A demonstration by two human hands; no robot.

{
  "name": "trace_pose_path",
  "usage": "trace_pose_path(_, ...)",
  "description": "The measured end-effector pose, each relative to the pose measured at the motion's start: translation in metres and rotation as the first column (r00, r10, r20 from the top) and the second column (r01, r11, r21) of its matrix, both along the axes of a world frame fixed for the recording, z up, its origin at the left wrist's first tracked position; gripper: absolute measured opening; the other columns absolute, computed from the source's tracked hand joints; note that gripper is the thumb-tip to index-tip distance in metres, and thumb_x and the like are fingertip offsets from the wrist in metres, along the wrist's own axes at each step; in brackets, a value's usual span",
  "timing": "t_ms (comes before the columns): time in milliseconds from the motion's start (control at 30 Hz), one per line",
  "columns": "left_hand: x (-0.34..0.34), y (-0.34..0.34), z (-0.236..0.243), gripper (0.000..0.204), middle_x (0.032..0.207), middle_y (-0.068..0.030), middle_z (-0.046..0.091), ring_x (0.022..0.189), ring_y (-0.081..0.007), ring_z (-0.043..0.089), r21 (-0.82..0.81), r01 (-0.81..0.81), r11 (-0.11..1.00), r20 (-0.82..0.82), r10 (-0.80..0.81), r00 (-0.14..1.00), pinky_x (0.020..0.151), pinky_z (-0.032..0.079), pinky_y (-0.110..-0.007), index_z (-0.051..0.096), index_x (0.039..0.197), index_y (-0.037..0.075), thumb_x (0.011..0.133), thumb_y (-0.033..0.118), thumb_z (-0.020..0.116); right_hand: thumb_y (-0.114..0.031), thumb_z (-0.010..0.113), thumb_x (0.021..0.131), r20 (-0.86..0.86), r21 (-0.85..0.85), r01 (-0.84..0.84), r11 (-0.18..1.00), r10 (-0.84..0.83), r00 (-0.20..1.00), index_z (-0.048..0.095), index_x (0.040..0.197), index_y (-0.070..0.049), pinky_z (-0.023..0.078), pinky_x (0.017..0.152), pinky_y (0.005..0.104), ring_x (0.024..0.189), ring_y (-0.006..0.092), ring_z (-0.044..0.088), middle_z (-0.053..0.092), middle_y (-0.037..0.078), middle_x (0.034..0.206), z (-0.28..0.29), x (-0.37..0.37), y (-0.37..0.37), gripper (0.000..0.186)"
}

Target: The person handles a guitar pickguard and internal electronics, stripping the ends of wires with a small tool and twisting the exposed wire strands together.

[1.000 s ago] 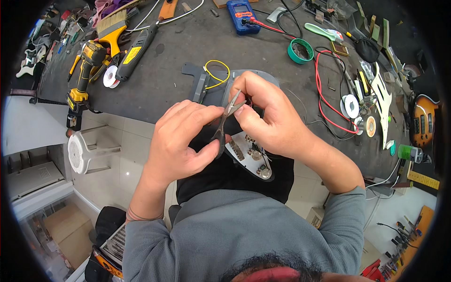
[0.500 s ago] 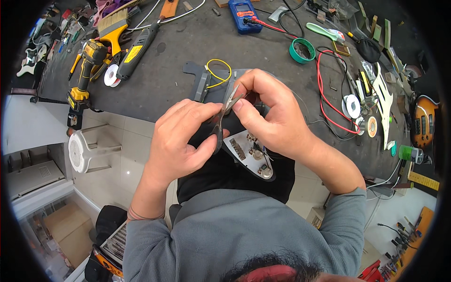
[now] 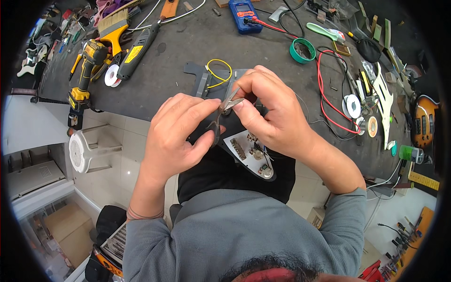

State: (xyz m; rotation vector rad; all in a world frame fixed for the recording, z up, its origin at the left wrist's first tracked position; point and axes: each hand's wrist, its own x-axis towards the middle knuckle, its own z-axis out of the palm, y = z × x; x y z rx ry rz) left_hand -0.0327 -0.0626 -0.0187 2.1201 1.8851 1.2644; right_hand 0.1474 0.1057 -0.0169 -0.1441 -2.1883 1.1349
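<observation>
My left hand is closed on a pair of small dark scissors, its blades apart and pointing toward my right hand. The right thumb and forefinger are pinched together at the blade tips; what they hold is too small to make out. Below the hands, over my lap, lies a white guitar control plate with its pots and a switch facing up. Just beyond my fingers, a dark grey pickguard rests at the bench edge with a loop of yellow wire on it.
On the dark bench lie a yellow drill, a rotary tool, a brush, a blue multimeter with red and black leads, a green ring and wire spools. A white stool stands left.
The scissor blades have spread wider apart. My left hand has shifted slightly left, while the right stays pinched at almost the same spot.
</observation>
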Motion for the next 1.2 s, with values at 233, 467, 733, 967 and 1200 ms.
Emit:
trace_pose_path(233, -0.0011, -0.0019, 0.0008, 0.054, 0.101, -0.0129, 0.08, 0.088, -0.0318, 0.076, -0.017, 0.007, 1.0, 0.006, -0.007, 1.0, 0.081, 0.059, -0.042, 0.077, 0.123, 0.001, 0.07, -0.007, 0.084, -0.007, 0.071, 0.095, 0.016, 0.013, 0.001, 1.0, -0.002, 1.0, 0.065, 0.104, -0.001, 0.051, 0.084, 0.0435, 0.088, 0.0291, 0.061, 0.065, 0.01, 0.091, -0.0006, 0.0007, -0.0006, 0.012)
trace_pose_path(467, -0.0012, -0.0013, -0.0005, 0.054, 0.101, -0.013, 0.08, 0.088, -0.0321, 0.076, 0.001, 0.016, 1.0, 0.026, -0.016, 1.0, 0.081, 0.059, -0.042, 0.077, 0.124, 0.001, 0.071, -0.007, 0.085, -0.009, 0.072, 0.097, -0.003, 0.057, 0.006, 0.998, -0.006, 1.0, 0.065, 0.105, -0.003, 0.049, 0.086, 0.0435, 0.089, 0.0288, 0.061, 0.065, 0.009, 0.093, -0.0021, 0.0013, -0.0003, 0.012)
trace_pose_path(733, -0.0059, -0.0005, 0.0012, 0.054, 0.104, -0.0132, 0.08, 0.09, -0.0323, 0.076, 0.003, 0.023, 1.0, -0.016, -0.023, 1.0, 0.081, 0.059, -0.042, 0.077, 0.124, 0.002, 0.071, -0.006, 0.084, -0.011, 0.07, 0.101, 0.05, 0.024, -0.032, 0.999, 0.03, 0.998, 0.065, 0.108, -0.005, 0.046, 0.09, 0.0419, 0.094, 0.0273, 0.061, 0.065, 0.007, 0.095, 0.0016, 0.0035, 0.0015, 0.011)
trace_pose_path(967, -0.0069, -0.0012, 0.0005, 0.055, 0.102, -0.012, 0.08, 0.09, -0.0327, 0.076, -0.017, 0.032, 0.999, 0.008, -0.032, 0.999, 0.081, 0.059, -0.043, 0.078, 0.124, 0.002, 0.07, -0.008, 0.078, -0.013, 0.067, 0.104, 0.079, -0.032, -0.076, 0.997, 0.078, 0.994, 0.066, 0.108, -0.005, 0.044, 0.092, 0.0415, 0.095, 0.0262, 0.06, 0.064, 0.006, 0.095, 0.0007, 0.0045, 0.004, 0.01)
trace_pose_path(1200, -0.002, -0.0033, -0.0018, 0.051, 0.101, -0.0116, 0.081, 0.088, -0.0293, 0.077, -0.041, 0.057, 0.998, 0.125, -0.051, 0.991, 0.081, 0.058, -0.041, 0.075, 0.126, 0.001, 0.076, -0.007, 0.084, -0.01, 0.073, 0.096, 0.012, 0.107, 0.047, 0.993, -0.049, 0.999, 0.067, 0.104, -0.007, 0.044, 0.092, 0.0413, 0.092, 0.025, 0.062, 0.064, 0.005, 0.093, 0.0009, 0.0029, -0.0006, 0.011)
